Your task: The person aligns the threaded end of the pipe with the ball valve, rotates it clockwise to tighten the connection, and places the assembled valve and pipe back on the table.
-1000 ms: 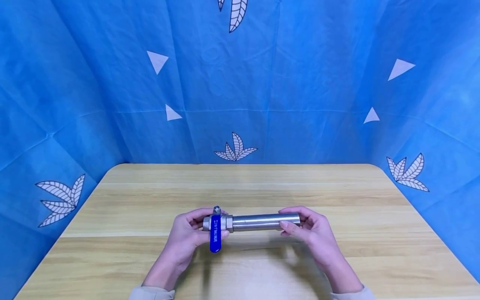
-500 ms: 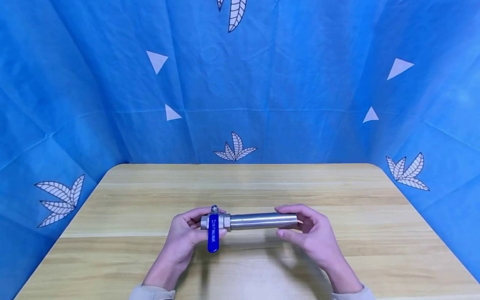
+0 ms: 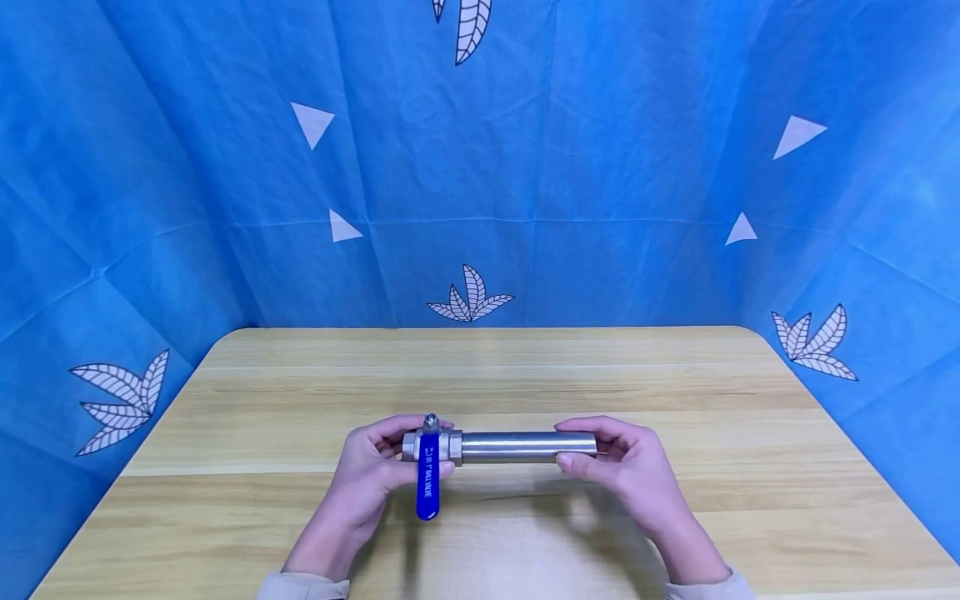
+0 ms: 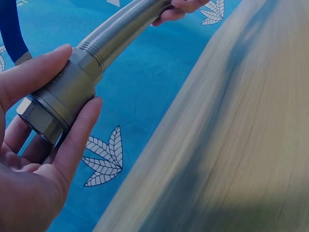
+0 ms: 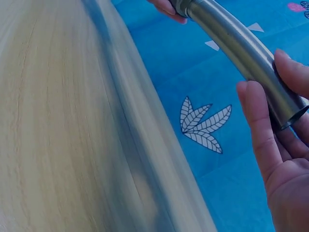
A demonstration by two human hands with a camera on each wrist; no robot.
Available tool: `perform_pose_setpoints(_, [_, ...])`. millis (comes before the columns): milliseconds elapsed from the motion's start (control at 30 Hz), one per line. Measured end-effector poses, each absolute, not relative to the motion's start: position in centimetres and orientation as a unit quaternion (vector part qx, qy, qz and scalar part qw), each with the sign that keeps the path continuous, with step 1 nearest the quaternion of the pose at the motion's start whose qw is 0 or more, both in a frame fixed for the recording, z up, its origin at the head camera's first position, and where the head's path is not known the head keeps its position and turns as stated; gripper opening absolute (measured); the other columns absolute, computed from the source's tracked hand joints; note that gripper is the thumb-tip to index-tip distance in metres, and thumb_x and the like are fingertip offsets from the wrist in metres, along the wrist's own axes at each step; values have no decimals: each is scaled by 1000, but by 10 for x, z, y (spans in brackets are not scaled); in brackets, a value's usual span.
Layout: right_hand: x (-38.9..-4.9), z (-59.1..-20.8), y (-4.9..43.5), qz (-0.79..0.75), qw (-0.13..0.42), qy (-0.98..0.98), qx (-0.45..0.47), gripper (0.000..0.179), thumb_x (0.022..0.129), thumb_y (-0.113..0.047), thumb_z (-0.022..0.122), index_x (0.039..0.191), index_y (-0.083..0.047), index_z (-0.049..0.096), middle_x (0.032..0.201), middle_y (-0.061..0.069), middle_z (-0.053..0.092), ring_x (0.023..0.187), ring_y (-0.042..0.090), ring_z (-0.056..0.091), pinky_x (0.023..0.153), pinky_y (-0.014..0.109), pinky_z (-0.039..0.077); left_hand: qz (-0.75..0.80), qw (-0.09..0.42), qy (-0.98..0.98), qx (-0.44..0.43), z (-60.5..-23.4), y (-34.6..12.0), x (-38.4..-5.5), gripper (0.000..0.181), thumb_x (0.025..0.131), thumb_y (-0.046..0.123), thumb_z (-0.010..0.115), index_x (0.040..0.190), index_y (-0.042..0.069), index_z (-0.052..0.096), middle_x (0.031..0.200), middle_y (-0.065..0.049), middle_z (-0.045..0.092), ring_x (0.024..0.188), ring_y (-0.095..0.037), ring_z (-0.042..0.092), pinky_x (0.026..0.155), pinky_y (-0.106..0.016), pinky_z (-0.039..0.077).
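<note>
A steel ball valve (image 3: 450, 445) with a blue lever (image 3: 427, 483) and a steel pipe (image 3: 517, 447) form one straight line above the table. My left hand (image 3: 365, 475) grips the valve body between thumb and fingers, while the lever points toward me. In the left wrist view, threads (image 4: 91, 52) show on the pipe where it enters the hex end of the valve (image 4: 67, 92). At the pipe's free right end, my right hand (image 3: 633, 475) holds it between thumb and fingers. The open mouth of the pipe (image 5: 256, 58) faces that palm in the right wrist view.
Under both hands lies a light wood table (image 3: 480, 375) with rounded far corners. Blue cloth (image 3: 480, 167) with white leaf and triangle prints hangs along the back and both sides.
My right thumb dropped to the pipe's lower edge, then came back up against its near side. The valve and pipe shifted slightly left, and the lever's end now sits lower in the head view.
</note>
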State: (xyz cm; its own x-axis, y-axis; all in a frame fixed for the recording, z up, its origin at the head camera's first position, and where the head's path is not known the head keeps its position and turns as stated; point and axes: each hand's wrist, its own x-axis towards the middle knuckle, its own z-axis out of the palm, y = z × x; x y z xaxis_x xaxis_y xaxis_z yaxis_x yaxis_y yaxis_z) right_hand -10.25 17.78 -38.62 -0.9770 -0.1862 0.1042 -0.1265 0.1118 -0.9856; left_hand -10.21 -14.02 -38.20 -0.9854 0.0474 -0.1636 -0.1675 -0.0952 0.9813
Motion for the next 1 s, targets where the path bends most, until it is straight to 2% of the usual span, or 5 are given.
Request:
perform_pose_setpoints(267, [-105,-387,174,-657,44,746,-98,30,100,-10,74,119,12,70,84,3,80,74,21,79,74,38,68,745,71,662,-33,-382,-140,-102,56,68,-3,96,121,6,79,114,0,84,114,-23,68,99,-33,51])
perform_pose_setpoints(567, [-104,-387,171,-654,49,750,-85,31,101,-14,74,121,10,71,90,10,80,78,29,80,76,39,68,749,68,658,-42,-384,-139,-102,58,67,-5,95,122,3,78,113,0,84,113,-23,68,98,-32,52])
perform_pose_setpoints(700, [-105,-391,172,-630,20,767,-119,37,95,-11,80,130,-1,72,111,11,79,96,21,79,87,32,65,752,62,654,-50,-385,-139,-102,57,68,-5,94,122,3,78,112,1,84,113,-22,66,98,-33,51])
perform_pose_setpoints(833, [-105,-395,173,-570,-47,804,-163,63,81,-8,92,139,-17,70,137,2,74,123,8,68,108,16,50,754,61,651,-57,-386,-140,-102,57,69,-6,93,123,3,78,112,1,84,113,-22,67,97,-33,51])
perform_pose_setpoints(1000, [-104,-396,170,-532,-119,815,-196,71,72,0,95,136,-18,72,136,-1,74,124,8,68,108,16,51,754,70,652,-49,-387,-141,-103,56,69,-5,94,122,6,78,113,0,84,115,-23,66,100,-35,49])
